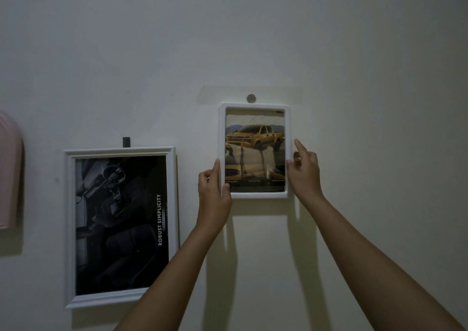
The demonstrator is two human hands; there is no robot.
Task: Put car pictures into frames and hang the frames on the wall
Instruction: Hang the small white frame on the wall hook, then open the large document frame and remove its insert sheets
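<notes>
A small white frame holding a picture of a yellow pickup truck rests against the pale wall, just under a round grey hook on a clear strip. My left hand grips the frame's lower left edge, thumb on the front. My right hand pinches its right edge, forefinger lifted. A larger white frame with a dark car-interior picture reading "ROBUST SIMPLICITY" hangs lower left from a dark hook.
A pink object hangs on the wall at the far left edge. Bare wall spreads above and to the right of the small frame. The light is dim and my arms cast shadows below the frame.
</notes>
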